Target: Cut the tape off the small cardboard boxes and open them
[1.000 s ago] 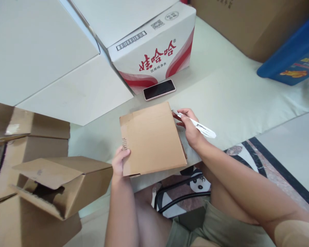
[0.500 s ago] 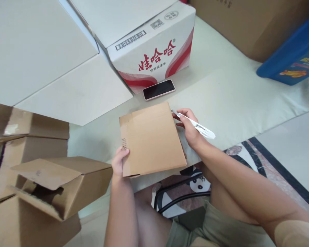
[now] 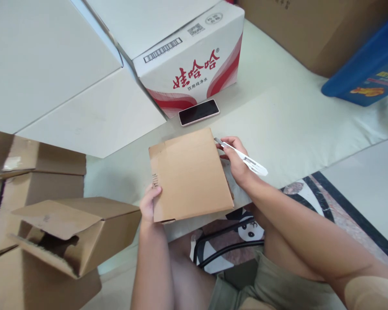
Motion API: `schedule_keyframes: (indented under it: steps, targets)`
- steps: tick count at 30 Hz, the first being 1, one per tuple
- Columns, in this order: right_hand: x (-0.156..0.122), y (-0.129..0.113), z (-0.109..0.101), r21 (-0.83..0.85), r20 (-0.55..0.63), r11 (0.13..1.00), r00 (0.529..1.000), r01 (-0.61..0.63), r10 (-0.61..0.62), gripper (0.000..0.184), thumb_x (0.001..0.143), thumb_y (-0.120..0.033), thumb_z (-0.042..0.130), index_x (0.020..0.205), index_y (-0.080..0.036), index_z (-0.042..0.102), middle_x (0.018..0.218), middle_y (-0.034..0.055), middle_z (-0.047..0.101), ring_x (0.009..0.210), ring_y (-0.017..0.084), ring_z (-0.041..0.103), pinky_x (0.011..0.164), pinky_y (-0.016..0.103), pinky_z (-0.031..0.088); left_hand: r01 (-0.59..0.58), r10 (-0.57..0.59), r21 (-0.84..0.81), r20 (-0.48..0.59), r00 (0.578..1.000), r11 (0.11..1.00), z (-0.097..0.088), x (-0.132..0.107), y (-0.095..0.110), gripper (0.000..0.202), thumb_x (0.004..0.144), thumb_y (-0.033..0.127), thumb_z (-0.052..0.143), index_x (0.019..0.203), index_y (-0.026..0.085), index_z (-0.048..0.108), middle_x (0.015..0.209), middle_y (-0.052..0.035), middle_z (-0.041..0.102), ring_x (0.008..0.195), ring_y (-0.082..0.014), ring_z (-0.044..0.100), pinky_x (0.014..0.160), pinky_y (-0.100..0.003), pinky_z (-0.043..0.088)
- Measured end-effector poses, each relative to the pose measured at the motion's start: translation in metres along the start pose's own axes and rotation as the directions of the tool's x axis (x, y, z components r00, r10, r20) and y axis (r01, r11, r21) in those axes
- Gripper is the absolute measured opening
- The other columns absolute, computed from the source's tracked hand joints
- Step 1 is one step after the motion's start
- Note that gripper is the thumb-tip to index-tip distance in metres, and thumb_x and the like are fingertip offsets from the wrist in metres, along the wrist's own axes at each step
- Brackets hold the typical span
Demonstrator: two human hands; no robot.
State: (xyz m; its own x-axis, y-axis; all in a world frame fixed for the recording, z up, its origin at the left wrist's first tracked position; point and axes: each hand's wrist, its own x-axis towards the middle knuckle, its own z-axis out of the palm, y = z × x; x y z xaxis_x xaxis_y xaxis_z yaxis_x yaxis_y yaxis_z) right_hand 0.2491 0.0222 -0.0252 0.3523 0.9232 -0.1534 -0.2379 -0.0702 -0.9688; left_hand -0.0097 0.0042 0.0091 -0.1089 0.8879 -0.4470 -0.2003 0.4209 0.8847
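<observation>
A flat brown cardboard box lies on the pale table in front of me. My left hand grips its near left corner, thumb on top. My right hand is closed around a white utility knife, whose blade tip sits at the box's far right edge.
A phone lies face up beyond the box, in front of a white and red water carton. Large white boxes fill the left. An open brown carton sits at lower left. A blue box and a brown carton stand far right.
Almost nothing differs; the knife and my right hand have shifted very slightly left along the box edge.
</observation>
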Motion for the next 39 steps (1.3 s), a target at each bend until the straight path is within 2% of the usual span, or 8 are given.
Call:
schedule_keyframes:
  steps: [3, 15, 24, 29, 39]
  targets:
    - [0.0, 0.001, 0.0, -0.008, 0.001, 1.0, 1.0, 0.0, 0.0, 0.031, 0.081, -0.051, 0.058, 0.104, -0.03, 0.056, 0.107, 0.0012, 0.074, 0.112, 0.028, 0.068, 0.101, 0.05, 0.051, 0.055, -0.055, -0.008, -0.005, 0.998, 0.998, -0.001, 0.0, -0.001, 0.034, 0.055, 0.034, 0.083, 0.084, 0.018, 0.074, 0.075, -0.0058, 0.076, 0.064, -0.0253, 0.072, 0.061, -0.036, 0.06]
    - [0.001, 0.005, 0.0, -0.002, 0.006, 1.0, 1.0, 0.007, -0.007, 0.033, 0.079, -0.049, 0.06, 0.105, -0.03, 0.056, 0.107, 0.0028, 0.073, 0.113, 0.03, 0.067, 0.103, 0.054, 0.053, 0.079, -0.083, -0.055, -0.061, 0.995, 0.995, 0.004, -0.001, 0.001, 0.036, 0.046, 0.032, 0.085, 0.08, 0.02, 0.076, 0.07, -0.0026, 0.076, 0.058, -0.0211, 0.07, 0.056, -0.031, 0.06]
    - [0.0, 0.01, -0.004, -0.067, 0.033, 0.997, 0.999, 0.034, -0.031, 0.031, 0.085, -0.044, 0.059, 0.112, -0.03, 0.057, 0.111, 0.0024, 0.073, 0.111, 0.027, 0.067, 0.1, 0.05, 0.055, 0.089, -0.089, -0.036, 0.008, 0.996, 0.995, 0.002, -0.001, 0.001, 0.032, 0.055, 0.033, 0.082, 0.084, 0.021, 0.077, 0.076, -0.0039, 0.079, 0.066, -0.0244, 0.073, 0.062, -0.035, 0.062]
    - [0.0, 0.014, -0.005, -0.079, 0.044, 0.995, 0.997, 0.066, -0.063, 0.03, 0.087, -0.043, 0.059, 0.114, -0.031, 0.057, 0.112, 0.0022, 0.072, 0.109, 0.026, 0.067, 0.098, 0.049, 0.056, 0.076, -0.076, -0.028, 0.004, 0.997, 0.997, -0.003, 0.001, -0.003, 0.033, 0.057, 0.033, 0.082, 0.086, 0.019, 0.076, 0.077, -0.0049, 0.076, 0.065, -0.0236, 0.072, 0.063, -0.035, 0.06]
    - [-0.003, 0.008, -0.004, -0.101, 0.039, 0.994, 0.998, 0.049, -0.045, 0.029, 0.086, -0.039, 0.06, 0.113, -0.031, 0.058, 0.109, 0.0005, 0.073, 0.108, 0.026, 0.067, 0.099, 0.049, 0.053, 0.077, -0.078, -0.046, -0.024, 0.997, 0.996, 0.001, -0.001, -0.003, 0.034, 0.055, 0.033, 0.083, 0.086, 0.019, 0.076, 0.078, -0.0062, 0.077, 0.066, -0.0248, 0.071, 0.061, -0.035, 0.06]
